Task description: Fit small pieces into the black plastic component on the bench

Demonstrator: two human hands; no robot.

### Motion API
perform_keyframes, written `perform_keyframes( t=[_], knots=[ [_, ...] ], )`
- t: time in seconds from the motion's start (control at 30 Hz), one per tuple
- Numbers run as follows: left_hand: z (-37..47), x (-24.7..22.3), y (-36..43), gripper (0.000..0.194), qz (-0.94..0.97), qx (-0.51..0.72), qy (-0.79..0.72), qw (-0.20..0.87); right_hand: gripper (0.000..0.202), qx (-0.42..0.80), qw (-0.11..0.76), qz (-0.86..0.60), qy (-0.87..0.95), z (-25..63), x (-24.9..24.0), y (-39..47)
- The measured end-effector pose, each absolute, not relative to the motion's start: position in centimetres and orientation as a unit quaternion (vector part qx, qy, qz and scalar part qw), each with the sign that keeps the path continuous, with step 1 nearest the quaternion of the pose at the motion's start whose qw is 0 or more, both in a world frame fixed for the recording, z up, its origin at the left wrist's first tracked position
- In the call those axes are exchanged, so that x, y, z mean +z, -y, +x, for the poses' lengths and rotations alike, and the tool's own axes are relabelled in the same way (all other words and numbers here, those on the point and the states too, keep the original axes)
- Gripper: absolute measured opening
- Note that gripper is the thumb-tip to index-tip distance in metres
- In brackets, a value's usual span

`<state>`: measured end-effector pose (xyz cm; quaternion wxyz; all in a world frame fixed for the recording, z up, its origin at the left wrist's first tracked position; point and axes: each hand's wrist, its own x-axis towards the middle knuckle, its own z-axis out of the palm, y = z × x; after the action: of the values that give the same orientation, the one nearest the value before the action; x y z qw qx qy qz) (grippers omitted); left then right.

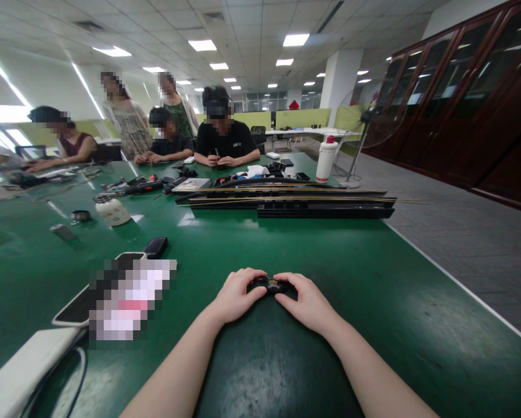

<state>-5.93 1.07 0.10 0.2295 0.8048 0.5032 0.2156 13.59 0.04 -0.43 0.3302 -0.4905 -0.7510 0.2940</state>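
A small black object (271,284) with a yellowish detail at its middle sits low over the green table (277,249). Its kind is too small and too covered to make out. My left hand (237,294) is closed on its left end, thumb at the near side and fingers at the far side. On the other end, my right hand (306,298) grips in the same way. Both hands hide the object's ends. I cannot tell whether it touches the tabletop.
Long black rails (325,212) with thin rods lie across the table ahead. A white bottle (326,159) stands behind them. To my left are a phone (75,302), a blurred paper, a white box (29,366) with a cable, and a jar (112,210). Several people are at the far side.
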Motion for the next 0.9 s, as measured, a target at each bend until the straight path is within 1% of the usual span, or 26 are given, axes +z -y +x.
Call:
perform_keyframes(
  t=[0.9],
  knots=[
    [-5.95, -0.02, -1.27, 0.03, 0.805, 0.216, -0.503, 0.231, 0.028, 0.287, 0.318, -0.496, 0.756, 13.51, -0.19, 0.02]
  ],
)
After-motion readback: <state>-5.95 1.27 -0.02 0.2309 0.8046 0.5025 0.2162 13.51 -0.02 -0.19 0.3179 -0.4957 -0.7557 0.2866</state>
